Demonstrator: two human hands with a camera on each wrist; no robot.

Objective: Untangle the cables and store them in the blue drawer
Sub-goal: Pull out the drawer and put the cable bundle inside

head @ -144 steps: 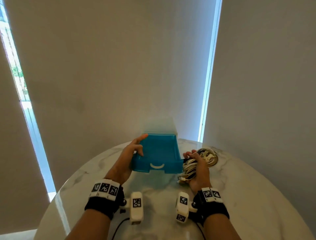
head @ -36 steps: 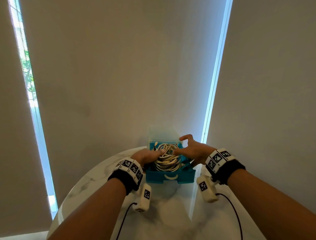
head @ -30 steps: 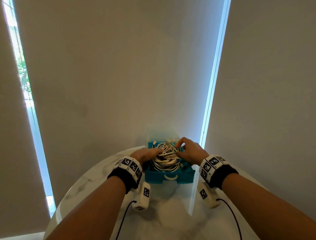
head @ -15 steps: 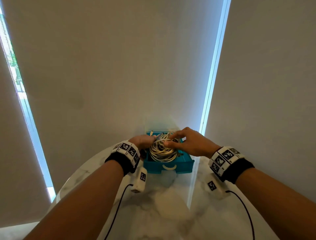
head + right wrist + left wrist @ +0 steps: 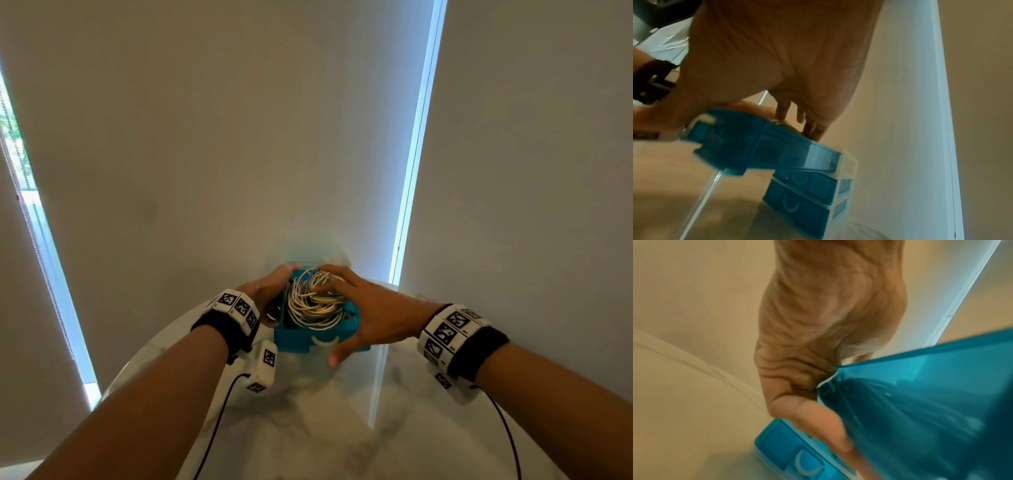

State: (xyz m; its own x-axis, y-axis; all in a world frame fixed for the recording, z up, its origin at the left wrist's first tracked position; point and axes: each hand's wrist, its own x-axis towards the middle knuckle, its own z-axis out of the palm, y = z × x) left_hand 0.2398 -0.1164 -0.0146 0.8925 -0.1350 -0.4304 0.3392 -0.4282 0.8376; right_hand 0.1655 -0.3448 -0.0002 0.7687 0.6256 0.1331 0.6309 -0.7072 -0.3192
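The blue drawer (image 5: 297,338) stands pulled out of its clear-framed drawer unit (image 5: 310,249) at the table's far edge. A coil of white and beige cables (image 5: 310,305) fills it and rises above the rim. My left hand (image 5: 265,294) holds the drawer's left wall; in the left wrist view the thumb (image 5: 818,418) lies along the outside of the blue drawer (image 5: 920,402), and the fingers are hidden. My right hand (image 5: 371,308) lies over the cables with fingers spread and straight, the thumb down at the drawer's front. In the right wrist view its fingertips (image 5: 809,129) touch the top of the blue drawer (image 5: 777,152).
Two more blue drawers (image 5: 803,183) sit closed in the unit below the pulled-out one. The unit stands on a round white marble table (image 5: 308,428), close to a wall of blinds (image 5: 239,137) with a bright window gap (image 5: 411,171) behind it.
The cables went from the table at the right into the drawer. Over the last second my right hand stopped pinching strands and spread flat over the coil, thumb dropping to the drawer front.
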